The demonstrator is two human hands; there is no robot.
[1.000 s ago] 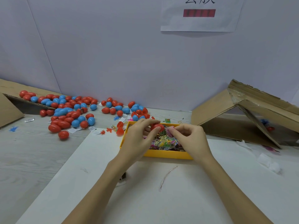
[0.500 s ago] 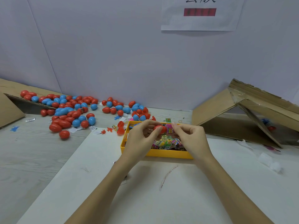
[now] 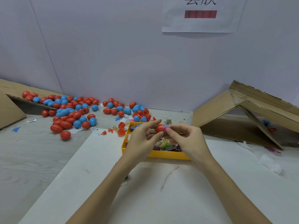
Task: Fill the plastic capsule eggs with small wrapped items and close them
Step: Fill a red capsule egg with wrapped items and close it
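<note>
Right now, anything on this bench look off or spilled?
Yes. Red and blue capsule eggs lie strewn over the table's far left instead of in a container, with loose paper slips among them. An opened red shell sits beside the yellow tray. The cardboard box at right is tipped, its tape torn.

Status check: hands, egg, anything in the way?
Left hand holds red egg half over yellow tray. Right hand pinches pink wrapped item at its mouth. Not closed. Nothing in the way.
</note>
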